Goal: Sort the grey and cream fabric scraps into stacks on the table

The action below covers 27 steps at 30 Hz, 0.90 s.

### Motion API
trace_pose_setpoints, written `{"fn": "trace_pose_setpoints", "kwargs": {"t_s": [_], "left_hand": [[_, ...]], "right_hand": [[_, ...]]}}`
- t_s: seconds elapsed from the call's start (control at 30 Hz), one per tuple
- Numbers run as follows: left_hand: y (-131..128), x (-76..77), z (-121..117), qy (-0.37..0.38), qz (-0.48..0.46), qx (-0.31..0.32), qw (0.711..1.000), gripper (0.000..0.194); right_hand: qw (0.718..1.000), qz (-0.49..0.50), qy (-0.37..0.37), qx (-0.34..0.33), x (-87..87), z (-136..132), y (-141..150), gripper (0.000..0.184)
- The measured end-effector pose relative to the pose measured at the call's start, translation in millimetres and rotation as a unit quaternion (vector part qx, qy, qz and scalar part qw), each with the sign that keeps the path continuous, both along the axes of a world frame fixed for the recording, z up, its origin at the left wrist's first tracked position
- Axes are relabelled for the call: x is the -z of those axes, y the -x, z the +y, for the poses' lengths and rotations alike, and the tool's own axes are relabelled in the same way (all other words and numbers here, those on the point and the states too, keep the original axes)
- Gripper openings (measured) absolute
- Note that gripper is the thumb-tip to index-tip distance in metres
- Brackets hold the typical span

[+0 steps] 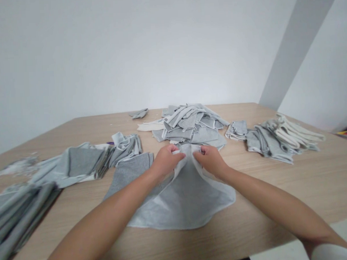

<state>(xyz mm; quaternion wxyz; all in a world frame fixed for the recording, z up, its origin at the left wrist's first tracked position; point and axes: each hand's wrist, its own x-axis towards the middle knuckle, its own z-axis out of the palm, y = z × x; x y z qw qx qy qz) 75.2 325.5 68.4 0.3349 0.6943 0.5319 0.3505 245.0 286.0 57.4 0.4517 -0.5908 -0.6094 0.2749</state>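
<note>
With left hand [167,161] and right hand [213,161] each in a pinching grip on the grey cloth's [190,200] upper edge, just below the frame's centre, good handling probably means level hands and even tension.

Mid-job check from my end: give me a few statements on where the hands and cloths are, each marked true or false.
1. The left hand and right hand both grip the light grey cloth. True.
2. The large heap lies nearer the person than the gripped cloth. False: the large heap lies beyond it, toward the wall.
3. A small grey piece lies apart, near the far edge of the table. True.
4. The pile of white scraps sits on the right. False: the white scraps are on the left.
</note>
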Motion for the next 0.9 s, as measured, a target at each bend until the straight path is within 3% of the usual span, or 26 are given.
{"fn": "trace_pose_setpoints", "kwargs": {"t_s": [0.37,0.6,0.77,0.9], "left_hand": [[-11,-4.0,-19,0.058,-0.144,0.074,0.985,0.018],[-10,-5.7,-26,0.060,-0.146,0.060,0.986,0.018],[-10,-6.7,-29,0.064,-0.134,0.054,0.987,0.018],[-8,-9.3,-31,0.077,-0.121,0.087,0.986,0.025]], "right_hand": [[0.996,0.057,0.014,-0.072,-1.7,-16,10,0.032],[0.998,0.028,-0.002,-0.057,0.2,-17,10,0.037],[0.994,-0.006,-0.031,-0.102,2.1,-18,11,0.034],[0.992,-0.022,-0.044,-0.117,4.7,-17,10,0.030]]}}
